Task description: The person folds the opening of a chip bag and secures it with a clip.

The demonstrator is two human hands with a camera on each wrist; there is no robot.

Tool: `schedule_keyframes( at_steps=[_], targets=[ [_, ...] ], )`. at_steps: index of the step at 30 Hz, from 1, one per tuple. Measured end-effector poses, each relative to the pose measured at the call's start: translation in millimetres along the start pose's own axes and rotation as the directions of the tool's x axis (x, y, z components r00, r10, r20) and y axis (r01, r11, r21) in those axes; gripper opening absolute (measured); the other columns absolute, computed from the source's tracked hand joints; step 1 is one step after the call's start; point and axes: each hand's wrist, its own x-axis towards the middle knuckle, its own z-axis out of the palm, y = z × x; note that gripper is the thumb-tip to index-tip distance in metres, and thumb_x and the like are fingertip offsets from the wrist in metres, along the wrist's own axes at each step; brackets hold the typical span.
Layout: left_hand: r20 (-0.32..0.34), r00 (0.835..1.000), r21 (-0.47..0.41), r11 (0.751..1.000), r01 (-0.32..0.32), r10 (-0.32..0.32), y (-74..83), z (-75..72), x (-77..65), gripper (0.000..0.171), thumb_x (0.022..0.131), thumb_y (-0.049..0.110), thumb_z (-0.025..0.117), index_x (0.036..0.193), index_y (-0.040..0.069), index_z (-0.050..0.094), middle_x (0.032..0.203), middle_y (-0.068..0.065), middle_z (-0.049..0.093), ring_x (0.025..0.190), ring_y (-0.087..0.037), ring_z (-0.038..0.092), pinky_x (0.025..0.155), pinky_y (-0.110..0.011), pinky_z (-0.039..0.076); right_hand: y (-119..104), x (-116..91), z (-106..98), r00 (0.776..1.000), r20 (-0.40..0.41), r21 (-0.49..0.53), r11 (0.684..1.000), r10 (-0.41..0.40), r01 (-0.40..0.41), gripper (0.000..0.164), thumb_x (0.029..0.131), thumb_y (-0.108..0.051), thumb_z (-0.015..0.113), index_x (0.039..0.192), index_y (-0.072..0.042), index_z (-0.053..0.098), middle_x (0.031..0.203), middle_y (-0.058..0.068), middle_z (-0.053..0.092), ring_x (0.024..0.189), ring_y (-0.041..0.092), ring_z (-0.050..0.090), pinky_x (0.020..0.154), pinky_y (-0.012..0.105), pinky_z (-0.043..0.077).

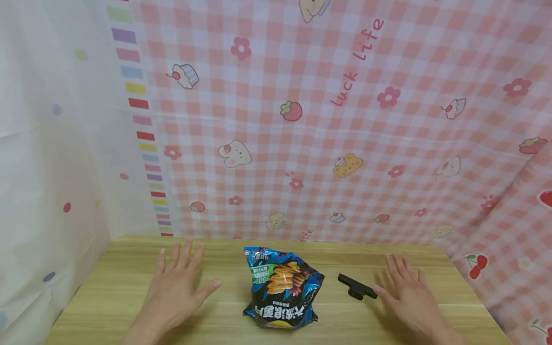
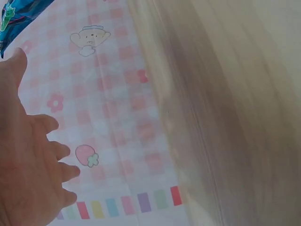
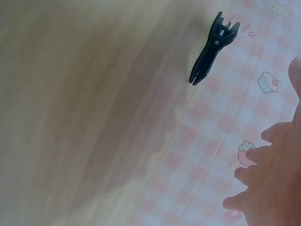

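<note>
A blue and black bag of chips (image 1: 282,290) lies on the wooden table between my hands, its large printed characters upside down. One blue corner of the bag (image 2: 21,19) shows at the top left of the left wrist view. To its right is a black bag clip (image 1: 357,286), a long bar with a short grip; the right wrist view shows the clip (image 3: 211,49) side-on. My left hand (image 1: 174,292), fingers spread, is left of the bag and apart from it. Near the clip's right end is the thumb of my right hand (image 1: 407,297), whose fingers are extended. Neither hand holds anything.
The light wooden table (image 1: 233,258) ends at a pink checked cloth (image 1: 267,134) hanging behind it. White dotted cloth (image 1: 56,158) hangs on the left, and another patterned cloth (image 1: 517,239) hangs on the right.
</note>
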Motion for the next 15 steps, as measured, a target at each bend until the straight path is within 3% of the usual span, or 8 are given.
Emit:
schedule_keyframes(
  at_steps=[6,15],
  targets=[
    [-0.052,0.998,-0.006,1.0,-0.02,0.02,7.3,1.1,2.9,0.092,0.099,0.07,0.053,0.161,0.004,0.037,0.169,-0.026,0.02,0.154,-0.052,0.02,0.124,-0.067,0.005,-9.8,-0.4,-1.2,1.0,-0.023,0.011,1.0,0.001,-0.001,0.089,0.104,-0.05,0.061,0.165,0.001,0.019,0.167,0.033,0.02,0.152,0.056,0.018,0.12,0.073,0.001],
    [-0.163,0.986,-0.041,0.998,-0.05,0.042,15.0,0.7,4.6,0.09,0.096,0.066,0.061,0.159,0.004,0.041,0.168,-0.025,0.027,0.152,-0.047,0.028,0.124,-0.066,0.009,-29.6,0.9,0.1,0.992,-0.111,0.034,0.997,-0.059,0.063,0.086,0.102,-0.047,0.066,0.163,0.0,0.028,0.164,0.03,0.03,0.146,0.055,0.032,0.119,0.073,0.016]
  ],
)
